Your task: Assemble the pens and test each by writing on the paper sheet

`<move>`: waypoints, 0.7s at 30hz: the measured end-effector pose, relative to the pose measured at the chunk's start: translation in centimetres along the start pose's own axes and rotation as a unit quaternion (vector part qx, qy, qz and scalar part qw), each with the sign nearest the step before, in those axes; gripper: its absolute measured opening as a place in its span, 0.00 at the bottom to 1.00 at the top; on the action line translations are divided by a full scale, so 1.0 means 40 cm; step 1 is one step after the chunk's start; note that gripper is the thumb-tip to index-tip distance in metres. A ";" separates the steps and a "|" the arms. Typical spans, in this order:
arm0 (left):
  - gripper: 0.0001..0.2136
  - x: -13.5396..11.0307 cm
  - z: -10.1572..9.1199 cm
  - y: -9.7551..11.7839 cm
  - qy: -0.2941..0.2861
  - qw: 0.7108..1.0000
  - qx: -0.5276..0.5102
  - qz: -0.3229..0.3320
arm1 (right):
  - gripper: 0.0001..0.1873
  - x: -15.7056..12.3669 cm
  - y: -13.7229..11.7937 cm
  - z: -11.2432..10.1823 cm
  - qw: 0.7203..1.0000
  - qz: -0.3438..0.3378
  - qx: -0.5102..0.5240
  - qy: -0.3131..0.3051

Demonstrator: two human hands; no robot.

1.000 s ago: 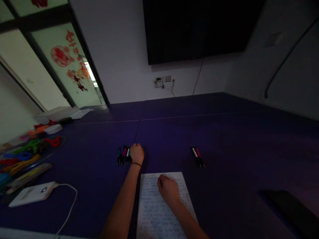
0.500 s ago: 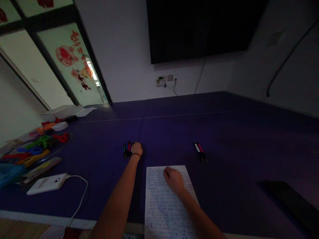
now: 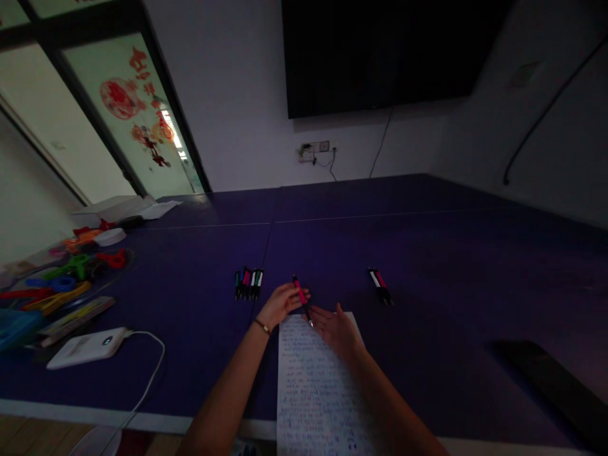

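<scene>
Head view, nearest first: a handwritten sheet of paper (image 3: 308,392) lies flat at the table's near edge, between the two forearms. At its far end the left hand (image 3: 280,304) pinches a pink pen (image 3: 299,291) between thumb and fingertips, holding it just above the top of the sheet with its dark tip slanting down toward the right hand (image 3: 338,329). That hand lies open, fingers loosely spread, palm turned partly up on the paper just beside the tip; I cannot tell whether it touches the pen.

The pen looks light, stiff and slim, with a smooth plastic barrel that could roll or slip. The middle of the barrel seems the surest place to grip it, clear of the writing end.

Just beyond the left hand a row of pens (image 3: 247,284) lies side by side, and a pair of pens (image 3: 379,286) lies apart to the right. The table (image 3: 427,253) is dark purple, matte and flat, with thin seams across it. On its left side sit a white power bank (image 3: 88,347) with a cable and a heap of coloured scissors (image 3: 71,272).

The room is dim. On the far wall hang a large dark screen (image 3: 380,57) and a wall socket (image 3: 313,151). A window with red paper cuttings (image 3: 118,98) lets in the light at left.
</scene>
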State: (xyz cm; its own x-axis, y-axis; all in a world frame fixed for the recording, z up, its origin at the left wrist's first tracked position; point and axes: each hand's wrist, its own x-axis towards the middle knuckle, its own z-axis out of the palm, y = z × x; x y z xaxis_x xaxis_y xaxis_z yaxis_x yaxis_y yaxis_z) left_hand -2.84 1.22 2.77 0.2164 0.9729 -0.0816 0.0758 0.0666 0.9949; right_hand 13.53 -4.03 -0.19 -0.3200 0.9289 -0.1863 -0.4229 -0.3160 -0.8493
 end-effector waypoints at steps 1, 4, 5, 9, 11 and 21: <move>0.10 -0.014 0.019 -0.019 -0.013 0.994 -0.105 0.001 | 0.36 0.000 -0.002 -0.003 0.999 0.022 0.027 -0.015; 0.09 -0.033 0.051 -0.061 0.001 0.960 -0.280 -0.015 | 0.38 -0.001 -0.005 -0.007 0.997 0.060 0.038 -0.008; 0.09 -0.034 0.055 -0.068 0.010 0.952 -0.305 -0.020 | 0.38 -0.002 -0.005 -0.008 0.997 0.066 0.037 -0.004; 0.08 -0.030 0.054 -0.071 0.021 0.939 -0.343 -0.031 | 0.37 -0.005 -0.001 -0.005 0.996 0.065 0.060 -0.006; 0.08 -0.032 0.055 -0.068 0.021 0.938 -0.343 -0.037 | 0.34 -0.007 0.002 -0.003 0.995 0.064 0.073 -0.005; 0.23 -0.056 0.088 -0.061 -0.012 0.920 -0.392 -0.021 | 0.12 -0.027 0.029 0.012 0.992 0.059 0.089 -0.067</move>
State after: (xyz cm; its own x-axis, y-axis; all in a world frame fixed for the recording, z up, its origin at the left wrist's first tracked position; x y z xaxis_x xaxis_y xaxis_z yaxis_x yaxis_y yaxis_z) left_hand -0.10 -1.91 0.32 0.2508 0.9613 -0.1141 -0.6379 0.2528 0.7274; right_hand 13.00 -5.49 -0.75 -0.4815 0.8528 -0.2021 -0.5143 -0.4617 -0.7227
